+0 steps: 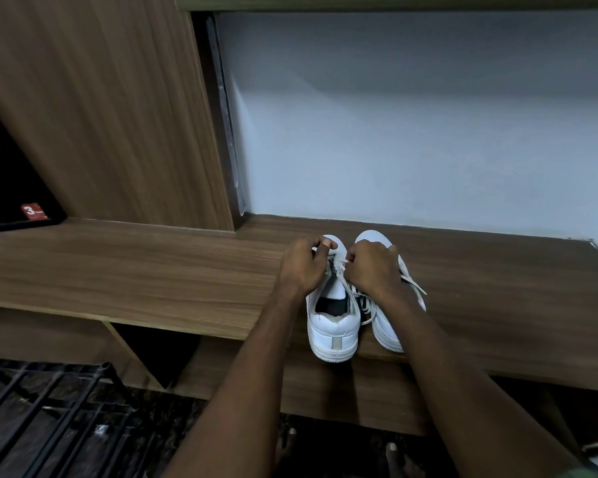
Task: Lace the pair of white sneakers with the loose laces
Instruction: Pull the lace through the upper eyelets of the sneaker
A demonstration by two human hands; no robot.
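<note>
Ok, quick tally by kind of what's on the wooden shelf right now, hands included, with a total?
White sneakers: 2, the left sneaker and the right sneaker, side by side, heels toward the camera.
Hands: 2, the left hand and the right hand, both working over the eyelets.
Loose lace ends clearly visible: 1, the lace trailing off the right sneaker.
Total: 5

Two white sneakers stand side by side on one wooden shelf point(152, 270) — the left sneaker point(332, 326) and the right sneaker point(387, 332). Two bare hands work over them: the left hand point(302, 267) and the right hand point(373, 267). One loose lace point(413, 282) trails visibly off the right sneaker — any others are hidden. One black wire rack point(49, 408) sits below, and one red sticker point(33, 211) shows at far left.
</note>
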